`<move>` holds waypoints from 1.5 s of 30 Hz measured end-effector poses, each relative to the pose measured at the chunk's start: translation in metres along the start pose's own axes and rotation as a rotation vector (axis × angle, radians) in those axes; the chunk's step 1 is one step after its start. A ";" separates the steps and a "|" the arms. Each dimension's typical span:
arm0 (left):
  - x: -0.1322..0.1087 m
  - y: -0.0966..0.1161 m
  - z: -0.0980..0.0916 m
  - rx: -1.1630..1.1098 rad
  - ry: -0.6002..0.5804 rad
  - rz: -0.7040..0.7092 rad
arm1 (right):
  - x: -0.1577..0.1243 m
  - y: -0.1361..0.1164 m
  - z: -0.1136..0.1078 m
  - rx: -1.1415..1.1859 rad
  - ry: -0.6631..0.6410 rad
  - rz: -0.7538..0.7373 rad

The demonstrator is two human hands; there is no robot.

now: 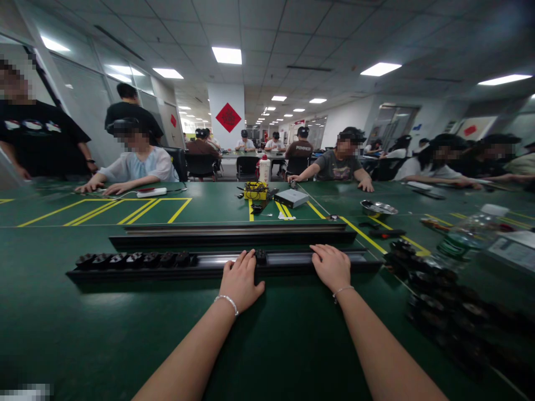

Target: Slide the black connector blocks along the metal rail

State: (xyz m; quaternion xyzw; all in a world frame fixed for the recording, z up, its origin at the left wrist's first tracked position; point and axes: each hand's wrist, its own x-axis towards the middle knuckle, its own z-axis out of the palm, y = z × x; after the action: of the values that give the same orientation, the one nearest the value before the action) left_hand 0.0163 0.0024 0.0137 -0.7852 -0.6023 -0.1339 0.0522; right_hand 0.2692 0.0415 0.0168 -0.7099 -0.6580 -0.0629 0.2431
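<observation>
A long black rail with a silvery inner channel lies across the table before me. Seated along its left part is a row of several small black blocks; their exact kind is hard to make out. Another small black piece sits mid-rail, just right of my left fingers. My left hand rests over the rail's middle, fingers stretched out and thumb apart. My right hand lies on the right part of the rail with its fingers extended. Behind it, a second long black rail runs parallel.
Blurred black parts are heaped at the right, near a plastic bottle and a metal bowl. Farther back stand a yellow box of cables and a grey box. Other people sit across the green table.
</observation>
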 end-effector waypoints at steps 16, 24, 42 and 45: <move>0.000 0.001 -0.002 -0.015 -0.013 0.000 | 0.000 0.002 0.002 -0.008 0.016 -0.013; 0.000 0.001 -0.003 -0.024 -0.031 -0.001 | 0.000 0.003 0.003 -0.005 0.009 -0.014; -0.001 0.002 -0.006 -0.023 -0.028 0.000 | 0.000 0.000 -0.001 -0.006 -0.022 -0.003; -0.001 0.001 -0.004 -0.020 -0.012 0.007 | 0.000 0.000 -0.001 -0.004 -0.016 -0.007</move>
State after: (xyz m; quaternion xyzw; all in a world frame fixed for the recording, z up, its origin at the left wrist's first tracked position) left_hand 0.0160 0.0002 0.0174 -0.7887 -0.5983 -0.1352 0.0413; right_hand 0.2693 0.0408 0.0177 -0.7084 -0.6624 -0.0595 0.2363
